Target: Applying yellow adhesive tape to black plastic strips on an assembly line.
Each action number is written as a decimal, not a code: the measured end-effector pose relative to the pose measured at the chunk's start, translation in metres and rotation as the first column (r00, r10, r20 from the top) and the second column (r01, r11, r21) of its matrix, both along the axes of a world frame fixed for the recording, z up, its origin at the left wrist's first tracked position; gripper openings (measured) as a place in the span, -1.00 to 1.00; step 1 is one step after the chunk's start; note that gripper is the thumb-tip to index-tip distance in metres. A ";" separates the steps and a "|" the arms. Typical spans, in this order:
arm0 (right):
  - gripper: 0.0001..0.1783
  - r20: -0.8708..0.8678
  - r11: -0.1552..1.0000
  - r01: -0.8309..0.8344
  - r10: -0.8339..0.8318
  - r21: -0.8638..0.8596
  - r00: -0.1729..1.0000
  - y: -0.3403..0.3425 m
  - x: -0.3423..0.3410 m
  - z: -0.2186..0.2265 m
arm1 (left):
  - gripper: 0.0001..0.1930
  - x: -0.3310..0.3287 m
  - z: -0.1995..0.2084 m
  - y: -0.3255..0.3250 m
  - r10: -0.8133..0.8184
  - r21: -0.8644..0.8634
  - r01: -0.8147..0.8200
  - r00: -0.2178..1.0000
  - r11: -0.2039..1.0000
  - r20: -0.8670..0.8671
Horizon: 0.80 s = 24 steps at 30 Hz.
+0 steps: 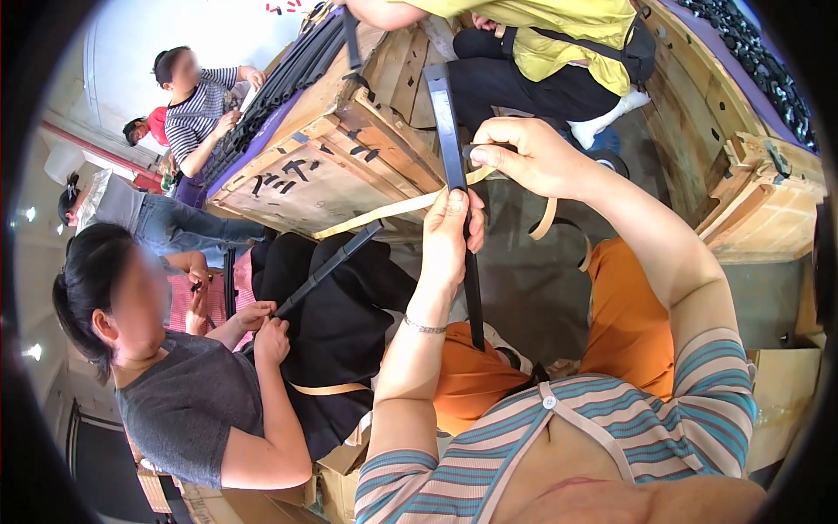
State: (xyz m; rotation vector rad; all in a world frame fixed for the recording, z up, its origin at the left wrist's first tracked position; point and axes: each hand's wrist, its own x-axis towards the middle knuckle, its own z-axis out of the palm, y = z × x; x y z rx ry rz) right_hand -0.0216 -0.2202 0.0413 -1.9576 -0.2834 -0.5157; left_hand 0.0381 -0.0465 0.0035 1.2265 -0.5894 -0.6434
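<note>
Head view: one long black bar [447,131] is held near its middle by the closed left grip [449,225], its long axis near upright, with lengths left free above and below. By the right grip [528,157], just to the right of the upper length and nearer the top end, a small dark piece [468,155] is pinched. Pale tape [384,210] is stretched crosswise from the left.

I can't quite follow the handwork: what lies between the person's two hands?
In the head view, a short stretch of pale yellow strip lies between the left hand and the right hand, just beside the black bar.
</note>
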 end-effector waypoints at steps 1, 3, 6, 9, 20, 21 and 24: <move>-0.84 -0.007 1.000 0.021 -0.021 -0.001 1.000 0.000 0.000 0.000 | -0.69 -0.002 0.000 0.000 -0.003 0.005 0.003 1.000 1.000 0.002; -0.84 -0.012 0.999 0.043 -0.043 -0.002 0.999 0.001 0.001 0.000 | -0.71 -0.005 0.001 -0.001 -0.009 -0.006 0.009 1.000 1.000 0.004; -0.83 0.015 0.999 0.014 -0.014 0.040 1.000 0.001 0.002 0.000 | -0.71 -0.007 0.001 -0.001 -0.006 -0.018 0.006 1.000 1.000 0.012; -0.83 0.032 0.996 -0.019 0.016 0.091 0.999 0.002 0.001 -0.001 | -0.71 -0.008 0.002 0.000 -0.005 -0.019 0.005 1.000 1.000 0.020; -0.83 -0.020 0.997 -0.036 0.037 0.061 0.999 0.003 0.000 -0.001 | -0.72 -0.009 -0.001 0.002 -0.021 -0.015 0.021 1.000 1.000 0.012; -0.83 -0.024 0.998 -0.028 0.030 0.063 0.999 0.002 0.000 -0.001 | -0.73 -0.009 -0.001 0.002 -0.020 -0.013 0.020 1.000 1.000 0.011; -0.83 -0.035 0.999 -0.019 0.021 0.040 0.999 0.002 0.001 -0.002 | -0.73 -0.009 -0.001 0.002 -0.020 -0.011 0.020 1.000 1.000 0.013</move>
